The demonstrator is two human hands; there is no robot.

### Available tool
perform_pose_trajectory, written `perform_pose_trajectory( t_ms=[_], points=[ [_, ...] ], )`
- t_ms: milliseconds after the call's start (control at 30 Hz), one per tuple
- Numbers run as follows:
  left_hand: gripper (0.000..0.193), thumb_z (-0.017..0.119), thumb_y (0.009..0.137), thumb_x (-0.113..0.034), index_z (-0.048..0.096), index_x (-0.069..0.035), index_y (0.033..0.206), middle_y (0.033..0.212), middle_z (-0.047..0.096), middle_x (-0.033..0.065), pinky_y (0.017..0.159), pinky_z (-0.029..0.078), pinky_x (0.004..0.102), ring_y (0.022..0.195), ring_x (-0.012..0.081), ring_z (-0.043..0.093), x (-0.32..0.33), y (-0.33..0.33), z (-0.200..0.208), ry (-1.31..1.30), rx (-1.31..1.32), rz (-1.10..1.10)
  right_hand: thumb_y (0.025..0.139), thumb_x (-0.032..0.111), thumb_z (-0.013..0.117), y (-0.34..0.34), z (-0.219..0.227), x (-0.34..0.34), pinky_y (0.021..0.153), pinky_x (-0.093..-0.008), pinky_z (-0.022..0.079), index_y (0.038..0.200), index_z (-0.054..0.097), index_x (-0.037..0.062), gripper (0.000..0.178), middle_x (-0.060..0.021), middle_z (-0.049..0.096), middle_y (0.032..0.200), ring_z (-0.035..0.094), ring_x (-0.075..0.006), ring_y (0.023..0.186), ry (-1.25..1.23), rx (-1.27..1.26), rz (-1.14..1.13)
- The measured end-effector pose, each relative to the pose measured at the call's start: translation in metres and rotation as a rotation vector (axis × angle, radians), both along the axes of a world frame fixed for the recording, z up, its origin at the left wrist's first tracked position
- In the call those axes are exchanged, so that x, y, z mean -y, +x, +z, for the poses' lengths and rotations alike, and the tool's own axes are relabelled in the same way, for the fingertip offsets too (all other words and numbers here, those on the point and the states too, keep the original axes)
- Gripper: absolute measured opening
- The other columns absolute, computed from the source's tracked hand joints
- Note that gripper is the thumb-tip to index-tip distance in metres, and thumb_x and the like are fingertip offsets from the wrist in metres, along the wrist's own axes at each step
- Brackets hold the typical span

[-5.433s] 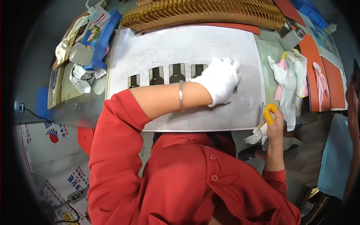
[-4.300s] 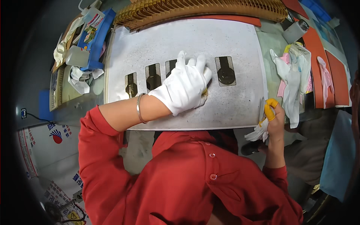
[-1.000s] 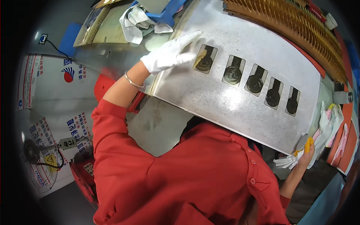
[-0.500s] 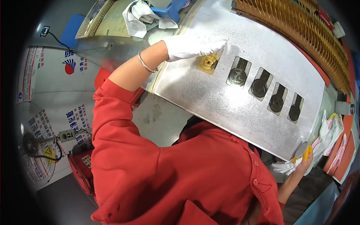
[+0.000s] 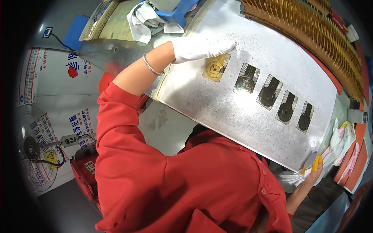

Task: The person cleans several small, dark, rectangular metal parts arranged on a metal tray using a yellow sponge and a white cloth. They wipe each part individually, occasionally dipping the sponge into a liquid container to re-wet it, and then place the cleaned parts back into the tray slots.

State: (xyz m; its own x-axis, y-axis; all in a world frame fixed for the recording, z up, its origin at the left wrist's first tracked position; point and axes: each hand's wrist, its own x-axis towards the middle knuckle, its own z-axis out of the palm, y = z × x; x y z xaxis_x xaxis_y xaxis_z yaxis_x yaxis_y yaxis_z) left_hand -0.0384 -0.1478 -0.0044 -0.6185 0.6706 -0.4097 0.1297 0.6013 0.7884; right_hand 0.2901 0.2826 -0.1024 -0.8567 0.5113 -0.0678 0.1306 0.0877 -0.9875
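My left hand point(image 5: 204, 49), in a white glove, reaches flat across the upper left of a pale metal-looking sheet point(image 5: 217, 101), fingers together and stretched out. Just below it lies a gold rectangular mesh piece point(image 5: 215, 69) with a round emblem, partly in shadow. Whether the glove presses on the surface cannot be told. At the lower right corner my right hand point(image 5: 312, 173) has yellow finger covers and is closed on a thin grey round disc point(image 5: 311, 159). White pleated cloth point(image 5: 292, 178) shows beside these fingers. Several black mesh pieces with round shapes, such as this one point(image 5: 246, 79), lie in a row rightward.
A long brown rack point(image 5: 307, 39) with upright gold slats borders the far right side. White cloths point(image 5: 143, 19) and a blue tray point(image 5: 176, 14) lie at the far left. Plastic bags point(image 5: 338, 141) sit by the right edge. A fan point(image 5: 31, 149) stands at left.
The view has shifted a little, so the sheet and its pieces sit slightly lower. My left hand stays almost still, and more of the gold piece shows below it.
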Motion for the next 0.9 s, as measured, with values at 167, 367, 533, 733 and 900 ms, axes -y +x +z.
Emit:
perform_pose_trajectory(
  t_ms=[167,367,533,733,900],
  points=[
    [0.062,0.043,0.088,-0.052,0.044,-0.005,0.128,0.129,0.046,0.0092,0.103,0.026,0.0286,0.12,0.0175,0.039,0.002,0.003,0.002,0.172,0.079,0.021,0.088,0.02,0.053,0.001,-0.001,-0.002,0.036,-0.021,0.035,0.097,0.052,0.0051,0.017,0.0005,0.052,0.07,0.046,-0.0074,0.046,-0.017,0.02,-0.007],
    [0.061,0.044,0.087,-0.052,0.047,-0.004,0.126,0.127,0.048,0.0093,0.103,0.027,0.029,0.119,0.0174,0.041,0.009,0.001,0.013,0.195,0.169,-0.021,0.088,0.019,0.053,-0.005,0.002,-0.004,0.039,-0.0203,0.036,0.097,0.052,0.0045,0.018,0.0007,0.052,0.071,0.047,-0.0066,0.049,-0.088,0.032,0.036],
    [0.061,0.044,0.088,-0.05,0.044,-0.005,0.128,0.13,0.045,0.0099,0.103,0.028,0.0284,0.121,0.0175,0.039,0.005,-0.005,0.01,0.262,0.198,-0.069,0.088,0.018,0.052,0.004,0.001,-0.005,0.045,-0.0184,0.036,0.097,0.052,0.0035,0.017,0.0007,0.053,0.074,0.048,-0.0055,0.056,-0.127,0.04,0.034],
    [0.055,0.037,0.093,-0.042,0.038,-0.002,0.131,0.134,0.042,0.0107,0.102,0.029,0.0276,0.119,0.0184,0.041,-0.024,-0.007,-0.008,0.123,-0.005,-0.135,0.09,0.016,0.049,0.002,0.006,0.001,0.053,-0.0183,0.038,0.097,0.054,0.0034,0.015,0.0014,0.053,0.078,0.049,-0.0056,0.064,-0.065,0.058,0.001],
    [0.058,0.03,0.094,-0.044,0.032,-0.003,0.134,0.139,0.035,0.0106,0.105,0.023,0.0277,0.126,0.0194,0.033,-0.058,0.008,-0.005,0.05,-0.236,-0.331,0.09,0.018,0.05,-0.001,0.007,0.006,0.041,-0.0196,0.035,0.098,0.053,0.0031,0.017,0.0008,0.053,0.071,0.047,-0.0064,0.05,-0.076,0.049,-0.038]
  ],
)
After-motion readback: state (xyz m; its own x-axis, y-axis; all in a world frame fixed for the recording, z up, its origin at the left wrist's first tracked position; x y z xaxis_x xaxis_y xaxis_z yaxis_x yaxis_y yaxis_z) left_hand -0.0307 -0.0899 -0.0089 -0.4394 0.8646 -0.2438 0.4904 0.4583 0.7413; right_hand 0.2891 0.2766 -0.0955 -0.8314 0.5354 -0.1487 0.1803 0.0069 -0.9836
